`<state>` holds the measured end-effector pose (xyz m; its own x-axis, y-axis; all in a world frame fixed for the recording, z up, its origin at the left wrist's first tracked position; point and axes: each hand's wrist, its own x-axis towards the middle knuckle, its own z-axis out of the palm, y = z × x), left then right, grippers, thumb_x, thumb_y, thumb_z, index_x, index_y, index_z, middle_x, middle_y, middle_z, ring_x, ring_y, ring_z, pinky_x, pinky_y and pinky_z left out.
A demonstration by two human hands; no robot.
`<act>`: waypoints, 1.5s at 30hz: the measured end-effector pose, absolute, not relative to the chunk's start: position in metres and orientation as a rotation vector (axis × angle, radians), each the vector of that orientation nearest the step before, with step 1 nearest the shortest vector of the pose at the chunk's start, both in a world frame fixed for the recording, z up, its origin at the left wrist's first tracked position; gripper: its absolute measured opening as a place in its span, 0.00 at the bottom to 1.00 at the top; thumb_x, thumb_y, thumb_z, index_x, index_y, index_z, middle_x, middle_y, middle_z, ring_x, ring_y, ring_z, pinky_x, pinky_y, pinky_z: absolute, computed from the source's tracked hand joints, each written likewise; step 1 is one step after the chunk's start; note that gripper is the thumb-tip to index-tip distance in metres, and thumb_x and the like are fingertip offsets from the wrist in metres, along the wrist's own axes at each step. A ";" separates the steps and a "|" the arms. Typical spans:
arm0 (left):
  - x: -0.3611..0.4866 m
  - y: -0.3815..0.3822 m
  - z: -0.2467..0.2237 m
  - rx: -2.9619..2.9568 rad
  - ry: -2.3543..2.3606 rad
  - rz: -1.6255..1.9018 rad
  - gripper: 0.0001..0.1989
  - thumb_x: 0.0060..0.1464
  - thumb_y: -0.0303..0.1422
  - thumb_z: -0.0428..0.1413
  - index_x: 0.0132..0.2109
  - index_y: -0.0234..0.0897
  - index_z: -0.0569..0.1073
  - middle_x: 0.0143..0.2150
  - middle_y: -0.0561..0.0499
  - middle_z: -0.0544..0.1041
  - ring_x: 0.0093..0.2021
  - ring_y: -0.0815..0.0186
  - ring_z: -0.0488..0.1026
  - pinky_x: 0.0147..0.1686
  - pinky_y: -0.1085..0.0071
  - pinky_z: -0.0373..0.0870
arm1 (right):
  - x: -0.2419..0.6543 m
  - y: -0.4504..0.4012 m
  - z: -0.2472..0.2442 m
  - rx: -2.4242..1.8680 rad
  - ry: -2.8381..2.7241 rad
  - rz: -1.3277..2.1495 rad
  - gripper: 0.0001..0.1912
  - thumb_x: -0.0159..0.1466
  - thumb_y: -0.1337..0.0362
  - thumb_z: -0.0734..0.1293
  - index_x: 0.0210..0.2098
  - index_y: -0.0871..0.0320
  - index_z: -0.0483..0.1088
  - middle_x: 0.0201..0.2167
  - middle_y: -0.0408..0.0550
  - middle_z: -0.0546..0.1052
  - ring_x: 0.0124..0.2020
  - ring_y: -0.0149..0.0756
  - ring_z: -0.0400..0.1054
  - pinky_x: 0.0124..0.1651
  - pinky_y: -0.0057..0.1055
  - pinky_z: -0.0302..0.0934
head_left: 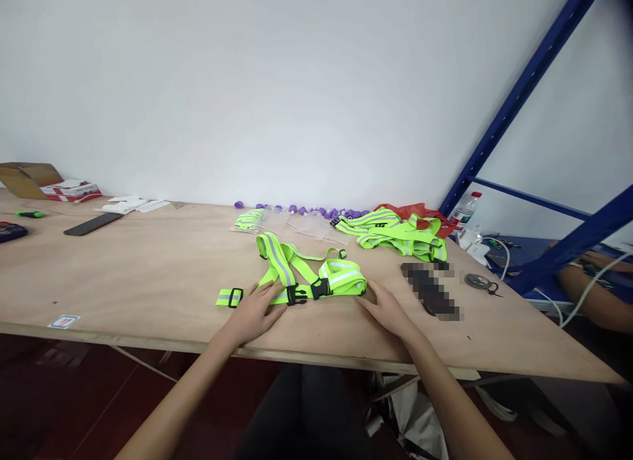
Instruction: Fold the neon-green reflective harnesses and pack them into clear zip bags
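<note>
Reflective harness (pixel 283 262), one: on table (pixel 148 269), eight o'clock from strap pile (pixel 398 239). Left hand (pixel 254 312), harness's eight o'clock: fingers laid loosely over it. Right hand (pixel 388 308), four o'clock: grip, I cannot tell. Apparent step: arranging; next calls for surer hold.

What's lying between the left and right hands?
The head view shows yellow-green reflective straps between the left hand and the right hand, with two unfastened black buckle halves.
</note>
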<state>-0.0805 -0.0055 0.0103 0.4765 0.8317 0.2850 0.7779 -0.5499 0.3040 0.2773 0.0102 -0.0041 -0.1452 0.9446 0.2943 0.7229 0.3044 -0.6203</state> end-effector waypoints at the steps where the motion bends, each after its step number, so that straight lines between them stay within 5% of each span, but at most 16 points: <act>1: -0.081 -0.007 0.011 2.589 1.406 0.591 0.22 0.66 0.41 0.49 0.64 0.43 0.65 0.63 0.45 0.72 0.64 0.52 0.66 0.61 0.52 0.62 | 0.277 0.010 -0.003 -1.461 -1.919 0.477 0.27 0.63 0.58 0.66 0.61 0.55 0.67 0.60 0.54 0.72 0.60 0.49 0.66 0.63 0.48 0.59; 16: -0.086 -0.023 0.019 2.537 1.308 0.676 0.21 0.66 0.39 0.49 0.63 0.44 0.66 0.62 0.45 0.72 0.62 0.54 0.69 0.62 0.54 0.64 | 0.269 -0.003 0.000 -1.360 -1.794 0.712 0.25 0.62 0.52 0.70 0.56 0.54 0.69 0.59 0.53 0.74 0.60 0.50 0.68 0.63 0.51 0.61; 21: -0.124 -0.035 0.040 2.431 1.490 0.926 0.25 0.65 0.45 0.50 0.65 0.44 0.64 0.64 0.46 0.71 0.64 0.55 0.67 0.69 0.50 0.51 | 0.277 -0.002 0.000 -1.195 -1.588 0.876 0.26 0.56 0.46 0.74 0.46 0.55 0.68 0.50 0.55 0.79 0.54 0.47 0.73 0.57 0.45 0.68; 30: -0.177 -0.047 0.027 2.349 1.514 0.531 0.25 0.64 0.50 0.49 0.62 0.45 0.72 0.64 0.48 0.72 0.62 0.55 0.69 0.62 0.61 0.66 | 0.284 -0.003 0.005 -1.374 -1.678 0.716 0.29 0.65 0.49 0.64 0.60 0.56 0.69 0.63 0.54 0.70 0.64 0.50 0.63 0.66 0.49 0.57; 34: -0.182 -0.044 0.026 2.350 1.511 0.518 0.24 0.64 0.49 0.49 0.61 0.46 0.73 0.62 0.48 0.72 0.60 0.55 0.70 0.59 0.63 0.68 | 0.290 -0.008 0.009 -1.427 -1.846 0.615 0.30 0.64 0.51 0.66 0.63 0.54 0.66 0.61 0.53 0.71 0.61 0.49 0.66 0.63 0.47 0.60; 39: -0.200 -0.040 0.026 2.326 1.573 0.548 0.26 0.62 0.49 0.52 0.62 0.45 0.72 0.60 0.47 0.74 0.58 0.55 0.71 0.57 0.63 0.69 | 0.313 -0.011 0.014 -1.477 -1.958 0.691 0.26 0.59 0.49 0.72 0.52 0.54 0.73 0.51 0.54 0.77 0.50 0.49 0.73 0.55 0.46 0.68; 45: -0.217 -0.041 0.029 2.292 1.622 0.555 0.22 0.57 0.46 0.55 0.56 0.46 0.75 0.54 0.48 0.77 0.53 0.55 0.74 0.52 0.64 0.72 | 0.332 -0.018 0.027 -1.570 -2.102 0.555 0.22 0.58 0.49 0.70 0.48 0.51 0.76 0.50 0.51 0.79 0.53 0.52 0.72 0.56 0.45 0.66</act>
<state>-0.2173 -0.0407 0.0292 0.2963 0.9436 0.1479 0.8365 -0.3311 0.4366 0.3325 -0.0184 0.0266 -0.2464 0.9620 0.1181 0.7784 0.2690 -0.5673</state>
